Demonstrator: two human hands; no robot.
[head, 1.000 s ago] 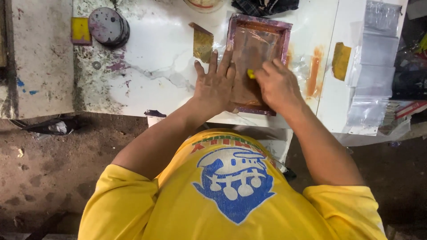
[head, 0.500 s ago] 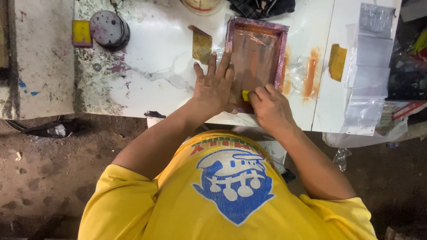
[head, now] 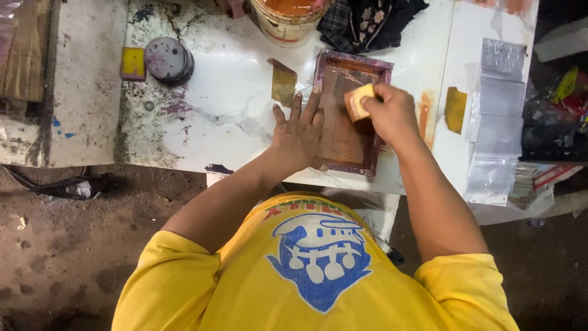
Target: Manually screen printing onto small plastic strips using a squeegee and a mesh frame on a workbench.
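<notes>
A small wooden-framed printing screen [head: 349,147] lies on the white worktable [head: 226,122], its mesh stained orange-brown. My left hand [head: 299,132] rests flat with fingers spread, pressing the frame's left edge and the table beside it. My right hand [head: 392,110] is closed around a small yellow squeegee block [head: 357,100], held over the upper part of the mesh. A loose brown-gold card [head: 283,83] lies just left of the frame, near my left fingertips.
A bucket of orange ink [head: 288,15] and dark rags [head: 373,21] sit at the table's far edge. A round grey tin [head: 166,59] and yellow pad [head: 132,63] lie at left. Clear plastic bags [head: 499,116] and an orange-smeared card [head: 454,108] lie at right.
My right hand has drawn the yellow block from the lower part of the screen up toward its top. The left hand has stayed pressed on the frame's left side.
</notes>
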